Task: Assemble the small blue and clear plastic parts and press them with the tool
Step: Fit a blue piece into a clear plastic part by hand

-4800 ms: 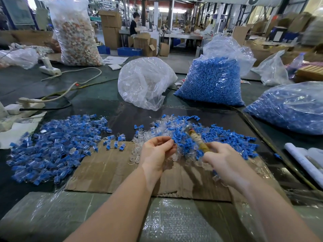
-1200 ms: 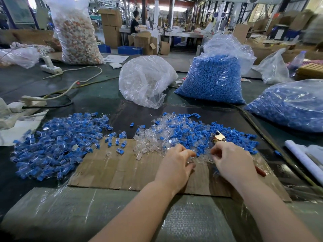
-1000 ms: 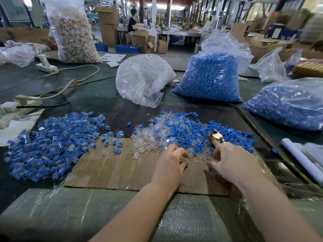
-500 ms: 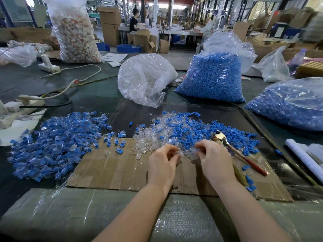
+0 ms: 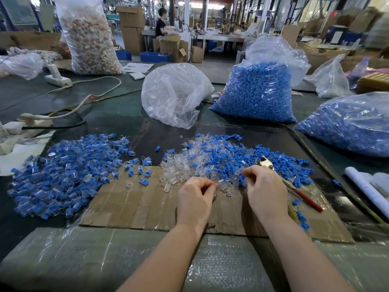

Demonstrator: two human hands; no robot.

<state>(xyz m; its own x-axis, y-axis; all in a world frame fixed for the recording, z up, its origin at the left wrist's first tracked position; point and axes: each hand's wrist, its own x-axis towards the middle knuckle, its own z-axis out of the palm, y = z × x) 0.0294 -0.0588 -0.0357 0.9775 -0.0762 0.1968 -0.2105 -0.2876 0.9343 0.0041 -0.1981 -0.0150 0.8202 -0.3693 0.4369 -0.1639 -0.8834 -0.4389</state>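
A mixed pile of loose blue and clear plastic parts (image 5: 221,157) lies at the far edge of the cardboard sheet (image 5: 136,203). My left hand (image 5: 195,199) has its fingers curled, and thumb and forefinger pinch a clear part at the pile's near edge. My right hand (image 5: 265,188) is curled too, its fingertips pinching a small part among the blue and clear ones. The pressing tool (image 5: 299,192), with a metal head and a red handle, lies loose on the cardboard just right of my right hand. A heap of assembled blue-and-clear pieces (image 5: 67,171) spreads out on the left.
Behind the piles stand a clear bag of clear parts (image 5: 174,93) and a bag of blue parts (image 5: 259,89); another blue-filled bag (image 5: 347,123) lies at the right. Power strips and cables (image 5: 63,110) run on the left. A rolled sheet (image 5: 366,186) lies at the right edge.
My right hand has let go of the tool, which now lies on the cardboard to its right. Both hands have come together at the near edge of the mixed pile and pinch small parts.
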